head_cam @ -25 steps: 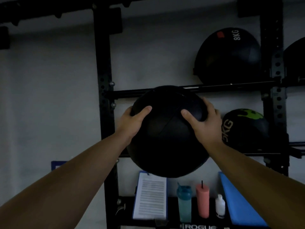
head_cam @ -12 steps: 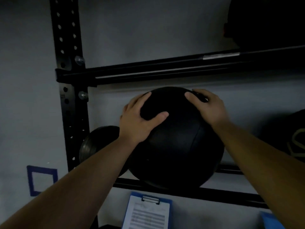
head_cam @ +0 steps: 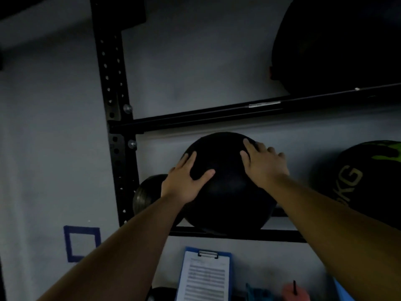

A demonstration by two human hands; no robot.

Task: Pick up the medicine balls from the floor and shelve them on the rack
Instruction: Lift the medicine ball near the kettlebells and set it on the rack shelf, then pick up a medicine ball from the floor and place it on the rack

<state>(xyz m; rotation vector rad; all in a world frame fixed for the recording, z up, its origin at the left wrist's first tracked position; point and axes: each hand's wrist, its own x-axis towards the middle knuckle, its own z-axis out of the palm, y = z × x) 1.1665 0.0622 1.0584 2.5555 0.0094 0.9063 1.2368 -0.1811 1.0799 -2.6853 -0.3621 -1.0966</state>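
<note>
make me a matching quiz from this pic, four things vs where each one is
1 black ball
2 green-marked ball
3 clipboard
4 tape square

A on the wall, left of the upright
B under the left hand and right hand
C below the lower rail
D at the picture's right edge

Pairs: 1-B, 2-D, 3-C, 4-A

Dim light. Plain grey wall [head_cam: 54, 148], with a blue tape square [head_cam: 82, 230]; below, a blue clipboard [head_cam: 225, 254] with printed paper.

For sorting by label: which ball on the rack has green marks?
The ball far right on the lower shelf; only it shows green splashes and KG letters. The others look plain dark.
</note>
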